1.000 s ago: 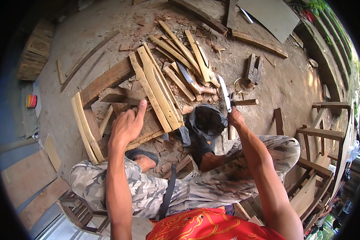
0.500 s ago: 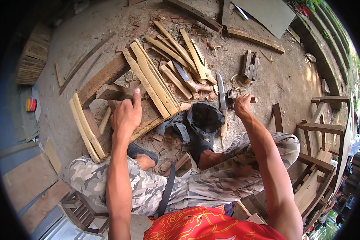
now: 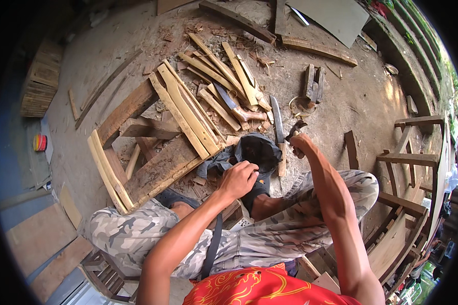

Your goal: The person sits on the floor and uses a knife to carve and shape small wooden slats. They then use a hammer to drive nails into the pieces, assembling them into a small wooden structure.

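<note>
My right hand (image 3: 299, 144) is wrapped round a hammer (image 3: 294, 128), its dark head up beyond the fist and most of the handle hidden. My left hand (image 3: 239, 179) is at the near rim of a dark bag (image 3: 263, 144) that stands open between my feet. Its fingers are curled together; whatever is in them does not show. Left of the bag rests a wooden frame (image 3: 160, 165) of thick brown pieces, with pale slats (image 3: 184, 113) along its right side and two more pale slats (image 3: 107, 170) along its left.
Beyond the bag lie a machete (image 3: 277, 119), a wood-handled knife (image 3: 228, 97) and several loose pale strips (image 3: 213, 58). Small wood blocks (image 3: 314, 84) sit farther right. Slatted wooden furniture (image 3: 409, 160) stands at my right. A red and yellow roll (image 3: 40, 142) is far left.
My left hand has left the wooden frame and moved right to the bag's rim. My right hand, with the hammer, has drawn slightly nearer and left, and the hammer has turned so its head points up.
</note>
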`<control>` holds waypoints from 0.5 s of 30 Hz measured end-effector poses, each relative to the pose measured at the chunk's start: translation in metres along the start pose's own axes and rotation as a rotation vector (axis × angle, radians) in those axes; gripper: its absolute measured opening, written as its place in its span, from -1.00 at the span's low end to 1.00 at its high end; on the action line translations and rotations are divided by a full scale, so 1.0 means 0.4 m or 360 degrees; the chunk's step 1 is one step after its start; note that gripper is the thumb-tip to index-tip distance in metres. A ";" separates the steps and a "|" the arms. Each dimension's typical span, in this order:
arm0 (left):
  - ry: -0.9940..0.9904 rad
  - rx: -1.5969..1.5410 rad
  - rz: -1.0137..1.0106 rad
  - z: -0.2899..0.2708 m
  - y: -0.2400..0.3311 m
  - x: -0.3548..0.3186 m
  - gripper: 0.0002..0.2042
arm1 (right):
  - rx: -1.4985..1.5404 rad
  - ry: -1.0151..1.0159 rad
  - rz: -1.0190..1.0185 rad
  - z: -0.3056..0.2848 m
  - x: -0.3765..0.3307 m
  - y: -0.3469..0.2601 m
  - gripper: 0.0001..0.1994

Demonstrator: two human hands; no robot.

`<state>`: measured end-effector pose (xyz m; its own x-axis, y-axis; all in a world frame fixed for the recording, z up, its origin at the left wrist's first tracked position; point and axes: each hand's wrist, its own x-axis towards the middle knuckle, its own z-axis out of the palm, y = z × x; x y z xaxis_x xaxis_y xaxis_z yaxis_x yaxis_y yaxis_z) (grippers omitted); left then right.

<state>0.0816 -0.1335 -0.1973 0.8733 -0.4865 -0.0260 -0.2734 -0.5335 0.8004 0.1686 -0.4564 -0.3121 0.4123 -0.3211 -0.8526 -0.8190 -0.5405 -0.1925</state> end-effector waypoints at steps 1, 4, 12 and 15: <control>-0.0057 -0.0019 -0.0093 0.046 -0.052 0.011 -0.83 | -0.0041 0.0007 -0.0182 0.000 -0.028 -0.001 -0.78; -0.0101 -0.0012 -0.0266 0.168 -0.204 0.061 -0.82 | 0.0446 0.0147 -0.0111 0.012 -0.117 -0.017 -0.78; -0.0347 0.0685 -0.0110 0.298 -0.340 0.100 -0.82 | 0.1347 -0.0621 -0.0245 0.205 -0.166 -0.035 -0.82; -0.0377 0.0623 -0.0233 0.305 -0.325 0.090 -0.81 | 0.0388 -0.0318 -0.0386 0.241 -0.122 -0.004 -0.70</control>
<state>0.0994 -0.1660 -0.3755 0.8106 -0.5067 -0.2937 -0.3255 -0.8066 0.4934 0.1112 -0.3650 -0.3171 0.5396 -0.0364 -0.8411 -0.7880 -0.3737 -0.4894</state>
